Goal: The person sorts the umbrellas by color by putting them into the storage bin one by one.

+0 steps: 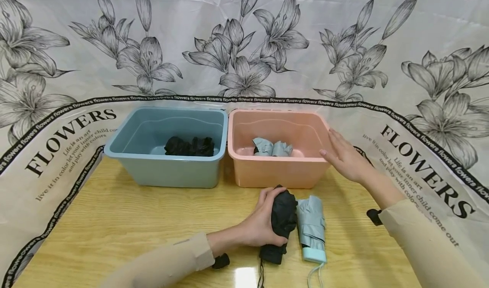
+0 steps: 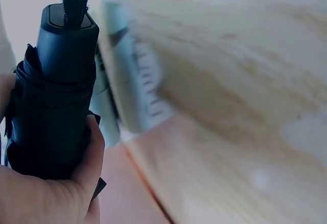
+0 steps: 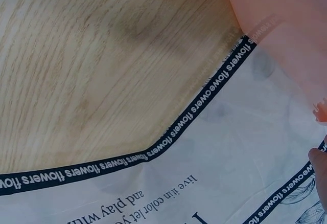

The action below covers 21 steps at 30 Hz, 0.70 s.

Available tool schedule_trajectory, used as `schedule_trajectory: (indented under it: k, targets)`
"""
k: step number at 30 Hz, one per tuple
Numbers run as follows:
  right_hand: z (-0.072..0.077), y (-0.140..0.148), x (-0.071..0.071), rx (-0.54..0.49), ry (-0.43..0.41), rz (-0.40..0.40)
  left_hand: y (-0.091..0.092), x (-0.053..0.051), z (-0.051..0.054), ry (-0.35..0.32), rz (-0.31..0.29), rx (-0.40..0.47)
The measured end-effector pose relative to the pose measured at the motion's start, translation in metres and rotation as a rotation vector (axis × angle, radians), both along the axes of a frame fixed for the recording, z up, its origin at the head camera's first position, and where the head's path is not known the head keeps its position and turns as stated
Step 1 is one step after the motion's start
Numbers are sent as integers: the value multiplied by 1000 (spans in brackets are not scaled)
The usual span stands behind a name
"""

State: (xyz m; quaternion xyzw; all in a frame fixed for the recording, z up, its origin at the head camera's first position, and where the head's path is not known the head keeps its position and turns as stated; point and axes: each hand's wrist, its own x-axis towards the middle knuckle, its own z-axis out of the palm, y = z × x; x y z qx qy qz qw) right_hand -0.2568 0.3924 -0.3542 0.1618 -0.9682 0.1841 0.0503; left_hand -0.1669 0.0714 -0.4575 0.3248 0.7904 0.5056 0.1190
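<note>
My left hand (image 1: 257, 224) grips a folded black umbrella (image 1: 284, 213), fingers on one side and thumb on the other; the left wrist view shows the hand (image 2: 56, 193) around the umbrella's body (image 2: 56, 116). Close to its right lies a light blue folded umbrella (image 1: 311, 224) with a pale handle and cord. My right hand (image 1: 349, 158) rests with extended fingers on the right rim of the pink bin (image 1: 280, 173). Only a bit of that hand (image 3: 319, 170) shows in the right wrist view, near the pink bin (image 3: 286, 24).
A blue bin (image 1: 173, 173) stands left of the pink one and holds black folded items (image 1: 189, 146). Light blue folded items (image 1: 272, 148) lie in the pink bin. Behind the wooden table (image 1: 133, 220) hangs a flower-printed white cloth (image 1: 305, 80).
</note>
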Motion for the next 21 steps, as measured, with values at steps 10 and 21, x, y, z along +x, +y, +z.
schedule_trajectory:
  k: [10,21]
  targets:
    - [0,-2,0,-19,-3,0,-25,3,24,-16,87,71]
    - [0,-1,0,-23,15,10,-59,7,49,-4,180,206]
